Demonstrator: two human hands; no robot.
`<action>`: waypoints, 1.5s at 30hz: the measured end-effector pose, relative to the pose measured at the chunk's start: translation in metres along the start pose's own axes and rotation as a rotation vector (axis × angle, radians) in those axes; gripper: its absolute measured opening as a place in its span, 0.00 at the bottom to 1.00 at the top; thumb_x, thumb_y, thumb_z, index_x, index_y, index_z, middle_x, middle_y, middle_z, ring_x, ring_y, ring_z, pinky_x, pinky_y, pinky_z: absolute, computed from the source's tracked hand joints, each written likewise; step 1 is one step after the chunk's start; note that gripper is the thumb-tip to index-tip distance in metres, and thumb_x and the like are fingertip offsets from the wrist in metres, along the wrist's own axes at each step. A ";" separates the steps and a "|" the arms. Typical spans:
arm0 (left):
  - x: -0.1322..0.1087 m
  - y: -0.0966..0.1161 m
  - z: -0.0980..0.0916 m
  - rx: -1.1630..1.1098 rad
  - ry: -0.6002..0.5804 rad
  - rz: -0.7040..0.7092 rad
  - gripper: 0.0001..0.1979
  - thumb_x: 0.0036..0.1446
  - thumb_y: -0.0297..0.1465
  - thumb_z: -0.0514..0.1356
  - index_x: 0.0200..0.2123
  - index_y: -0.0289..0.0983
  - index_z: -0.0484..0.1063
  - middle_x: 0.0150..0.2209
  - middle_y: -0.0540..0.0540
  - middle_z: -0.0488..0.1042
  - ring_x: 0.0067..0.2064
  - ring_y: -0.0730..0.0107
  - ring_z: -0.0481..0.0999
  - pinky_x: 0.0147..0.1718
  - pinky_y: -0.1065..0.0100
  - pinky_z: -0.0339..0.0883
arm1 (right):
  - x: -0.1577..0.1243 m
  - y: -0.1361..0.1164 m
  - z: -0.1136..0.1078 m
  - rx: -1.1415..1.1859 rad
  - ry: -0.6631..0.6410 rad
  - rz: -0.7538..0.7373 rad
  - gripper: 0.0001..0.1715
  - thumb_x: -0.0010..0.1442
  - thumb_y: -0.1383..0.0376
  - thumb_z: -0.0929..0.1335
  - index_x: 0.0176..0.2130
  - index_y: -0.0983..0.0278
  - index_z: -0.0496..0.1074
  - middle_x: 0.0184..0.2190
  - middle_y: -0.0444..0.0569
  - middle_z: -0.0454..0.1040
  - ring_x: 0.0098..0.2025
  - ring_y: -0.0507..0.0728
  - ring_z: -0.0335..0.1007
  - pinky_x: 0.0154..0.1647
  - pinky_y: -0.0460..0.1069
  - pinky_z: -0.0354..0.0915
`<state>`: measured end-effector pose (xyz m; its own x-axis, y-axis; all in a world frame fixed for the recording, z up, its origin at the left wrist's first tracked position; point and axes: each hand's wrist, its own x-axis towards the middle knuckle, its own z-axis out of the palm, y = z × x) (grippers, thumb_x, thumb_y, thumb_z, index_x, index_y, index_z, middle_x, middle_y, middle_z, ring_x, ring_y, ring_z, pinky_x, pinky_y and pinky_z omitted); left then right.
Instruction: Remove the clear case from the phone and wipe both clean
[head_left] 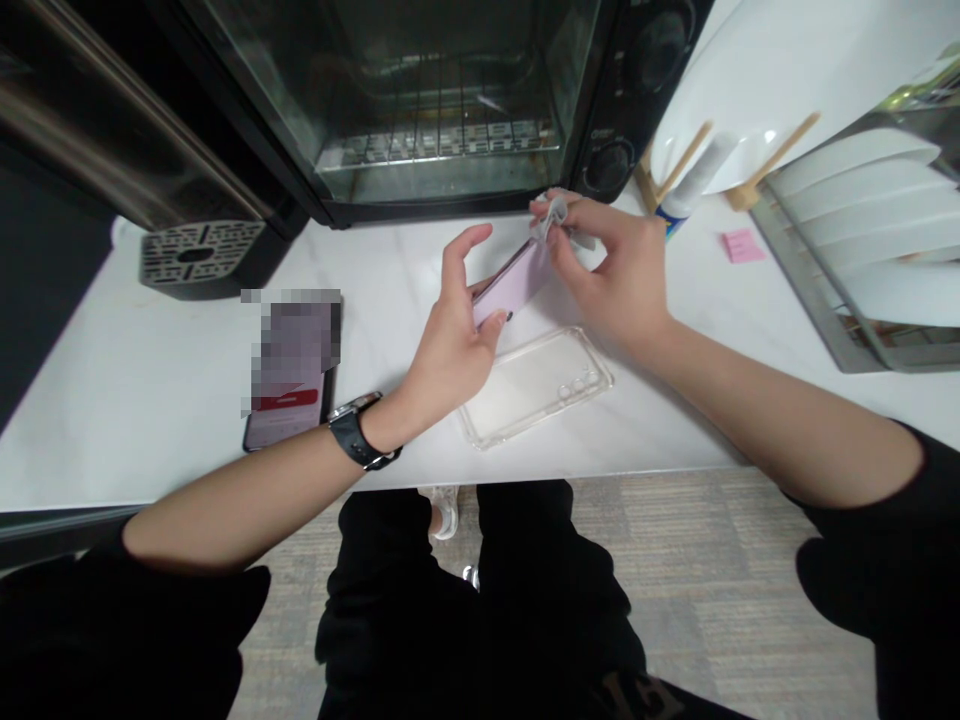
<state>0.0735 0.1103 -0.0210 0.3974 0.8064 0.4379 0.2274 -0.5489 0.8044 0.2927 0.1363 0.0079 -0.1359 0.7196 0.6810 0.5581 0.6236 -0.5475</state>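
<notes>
My left hand (454, 335) grips a pale lilac phone (512, 283) by its edges, tilted above the white counter (150, 380). My right hand (611, 265) pinches a small whitish wipe or cloth (553, 213) against the phone's upper end. A clear phone case (536, 385) lies flat on the counter just below both hands. A dark watch (360, 432) sits on my left wrist.
A second phone (294, 375) with a lit screen lies at the left. A black toaster oven (442, 100) stands behind the hands, a coffee machine's drip tray (196, 253) at far left. White plates fill a dish rack (862, 240) at right, beside a pink sticky note (742, 245).
</notes>
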 end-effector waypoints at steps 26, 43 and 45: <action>-0.002 0.008 -0.003 0.094 0.031 0.042 0.43 0.71 0.31 0.61 0.79 0.51 0.40 0.85 0.45 0.41 0.85 0.53 0.45 0.83 0.48 0.49 | -0.011 -0.027 0.001 0.119 -0.336 -0.251 0.19 0.72 0.59 0.67 0.57 0.48 0.83 0.58 0.37 0.86 0.68 0.61 0.80 0.78 0.66 0.67; -0.002 -0.004 -0.006 0.001 -0.054 0.000 0.43 0.74 0.43 0.59 0.82 0.52 0.40 0.85 0.42 0.41 0.75 0.50 0.69 0.75 0.49 0.64 | 0.002 0.011 0.005 0.015 -0.006 0.032 0.09 0.73 0.56 0.69 0.43 0.49 0.82 0.54 0.43 0.88 0.69 0.64 0.79 0.80 0.69 0.65; -0.003 -0.004 -0.006 0.007 -0.063 -0.001 0.43 0.75 0.42 0.59 0.82 0.50 0.39 0.85 0.41 0.43 0.74 0.51 0.71 0.74 0.51 0.67 | 0.001 0.007 0.004 0.028 -0.023 0.023 0.09 0.73 0.57 0.70 0.41 0.51 0.81 0.53 0.45 0.89 0.68 0.66 0.79 0.82 0.71 0.62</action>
<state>0.0662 0.1117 -0.0236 0.4520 0.7918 0.4109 0.2341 -0.5498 0.8018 0.2931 0.1428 0.0032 -0.1418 0.7405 0.6569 0.5379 0.6148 -0.5769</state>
